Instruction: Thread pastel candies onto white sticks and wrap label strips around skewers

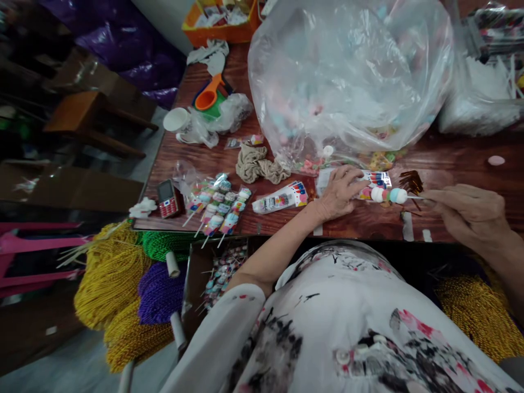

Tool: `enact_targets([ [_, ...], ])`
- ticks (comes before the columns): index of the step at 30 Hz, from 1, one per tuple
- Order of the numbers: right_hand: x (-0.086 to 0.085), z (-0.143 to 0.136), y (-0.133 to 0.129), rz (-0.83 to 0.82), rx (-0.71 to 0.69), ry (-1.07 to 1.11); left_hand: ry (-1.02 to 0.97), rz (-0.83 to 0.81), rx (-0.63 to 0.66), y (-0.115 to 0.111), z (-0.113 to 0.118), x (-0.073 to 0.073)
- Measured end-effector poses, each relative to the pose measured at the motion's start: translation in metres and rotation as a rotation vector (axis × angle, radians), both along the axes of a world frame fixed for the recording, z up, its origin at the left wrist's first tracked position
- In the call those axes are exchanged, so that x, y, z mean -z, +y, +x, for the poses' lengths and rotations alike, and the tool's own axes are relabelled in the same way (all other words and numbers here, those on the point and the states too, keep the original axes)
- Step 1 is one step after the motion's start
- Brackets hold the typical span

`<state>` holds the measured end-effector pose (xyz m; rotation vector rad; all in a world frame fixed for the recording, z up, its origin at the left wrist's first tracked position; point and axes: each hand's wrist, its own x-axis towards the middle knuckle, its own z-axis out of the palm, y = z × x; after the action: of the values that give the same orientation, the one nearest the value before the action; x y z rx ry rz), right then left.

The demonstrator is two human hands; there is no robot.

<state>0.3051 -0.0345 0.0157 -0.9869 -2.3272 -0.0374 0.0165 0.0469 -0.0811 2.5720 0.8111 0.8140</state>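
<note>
two hands flank a colourful skewer (388, 195), right hand (470, 210) pinching its stick (414, 197), left hand (340, 192) unclear in grip.

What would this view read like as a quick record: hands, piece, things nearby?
right hand: gripping the stick end of a skewer
left hand: at the skewer's other end, over flat packaging; exact grip unclear
skewer: colourful pieces in a row, roughly level
beyond hands: large clear bag
table's left part: wrapped skewers, phone, crumpled cloth
</note>
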Motion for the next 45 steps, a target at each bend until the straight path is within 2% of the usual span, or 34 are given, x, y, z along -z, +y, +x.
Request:
enact_targets([
  [3,-0.001,0.001,-0.002,-0.012,0.002,0.063,-0.047,-0.028,0.085,0.006,0.002,-0.007],
  [6,-0.006,0.003,-0.001,0.11,-0.053,-0.028,-0.079,-0.169,0.151,0.004,0.004,-0.013],
  [9,-0.015,0.005,0.0,0.255,-0.1,-0.149,-0.079,-0.264,0.167,-0.003,0.006,-0.021],
  [13,-0.024,0.004,-0.001,0.292,-0.112,-0.211,0.0,-0.258,0.16,-0.012,0.008,-0.028],
  [18,-0.019,-0.003,-0.004,0.181,0.0,-0.213,0.144,-0.078,0.119,-0.02,0.011,-0.025],
  [21,-0.016,-0.008,-0.007,0.097,0.052,-0.179,0.192,-0.068,0.07,-0.025,0.014,-0.026],
  [24,-0.018,-0.013,-0.009,0.112,0.072,-0.273,0.186,-0.178,0.036,-0.029,0.014,-0.031],
  [27,-0.023,-0.016,-0.008,0.168,0.063,-0.351,0.11,-0.388,0.051,-0.031,0.013,-0.036],
  [30,-0.024,-0.017,-0.003,0.117,-0.085,-0.239,0.031,-0.589,0.077,-0.033,0.014,-0.04],
  [32,-0.023,-0.016,0.0,0.052,-0.176,-0.133,0.003,-0.665,0.11,-0.035,0.015,-0.042],
  [35,-0.022,-0.018,0.004,0.02,-0.168,-0.158,0.011,-0.677,0.162,-0.037,0.016,-0.045],
  [40,-0.022,-0.025,0.005,0.01,-0.043,-0.402,0.175,-0.532,0.054,-0.041,0.016,-0.049],
  [45,-0.01,-0.039,0.003,-0.176,0.024,-0.307,0.088,-0.615,0.161,-0.042,0.023,-0.052],
])
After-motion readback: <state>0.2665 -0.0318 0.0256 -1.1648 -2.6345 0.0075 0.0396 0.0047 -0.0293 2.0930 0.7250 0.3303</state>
